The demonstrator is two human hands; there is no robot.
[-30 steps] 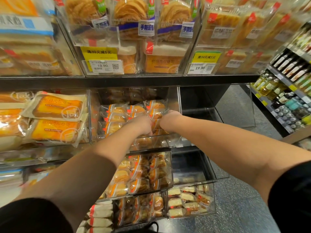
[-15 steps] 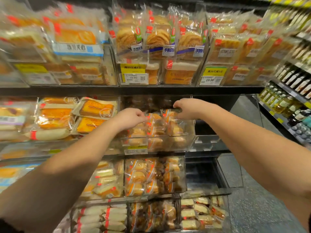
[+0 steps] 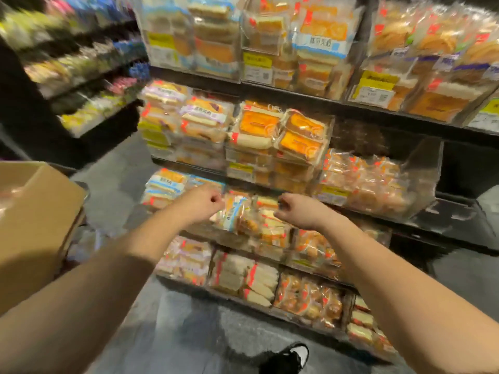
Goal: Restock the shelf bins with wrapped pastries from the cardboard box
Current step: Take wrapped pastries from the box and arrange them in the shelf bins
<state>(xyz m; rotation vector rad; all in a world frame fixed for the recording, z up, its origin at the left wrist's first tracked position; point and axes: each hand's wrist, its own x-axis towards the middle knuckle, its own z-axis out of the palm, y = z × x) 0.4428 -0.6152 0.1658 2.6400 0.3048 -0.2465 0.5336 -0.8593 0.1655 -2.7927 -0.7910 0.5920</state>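
Shop aisle, dim, with a speckled grey floor (image 3: 189,314) running between dark shelving. Straight ahead and to the right, a black shelf unit (image 3: 378,109) stacked in tiers of clear shelf bins (image 3: 421,168), packed with wrapped pastries (image 3: 361,179) in clear film with orange and red marks. Top tier: sliced cakes and flaky rounds behind yellow price tags (image 3: 256,60). Middle tier: orange-topped cake packs (image 3: 302,133) left of a clear bin only partly filled, its right part bare. Lower tiers: more small packs, white sandwich slices (image 3: 259,282) near the floor. Far left, another shelf run (image 3: 81,76), blurred, with yellow, pink and blue goods too smeared to name. Near left edge, a brown cardboard box (image 3: 35,228), flap up, well apart from the bins; contents not visible. Both forearms stretched forward at mid height, in front of the third tier. Left hand (image 3: 205,203) with fingers curled in, nothing visibly held, close before the blue-banded packs (image 3: 164,184). Right hand (image 3: 294,209) likewise loosely curled, fingers pointing down; cannot tell whether anything small is pinched, blur hiding the fingertips. Hands near each other but apart, a gap of packs showing between. At the bottom, a black shoe with white trim (image 3: 289,357) on the floor.
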